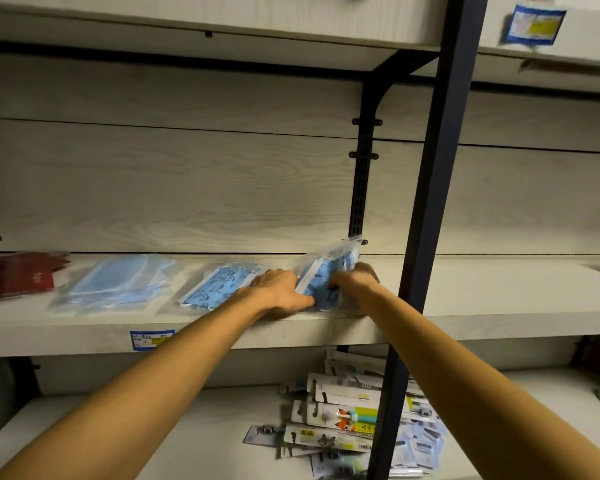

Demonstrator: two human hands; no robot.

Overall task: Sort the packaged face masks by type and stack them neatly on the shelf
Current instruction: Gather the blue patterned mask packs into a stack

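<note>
Hands are working together: left hand [281, 289] and right hand [355, 277] are pinching a tilted clear pack of blue printed masks [329, 268], fingers curled; slippery plastic could be slipping off the pale wooden shelf [499, 303].

Both arms extended fwd and up, forearms bare, converging toward centre. Left hand [280, 289]: palm down, knuckles up, thumb reaching right, fingers curled at far end. Right hand [355, 277]: wrist bent, fingers curled inward toward the left hand. Hands close together, nearly level.

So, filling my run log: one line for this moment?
both hands hold patterned mask packet | on shelf | plain blue stack left
</note>
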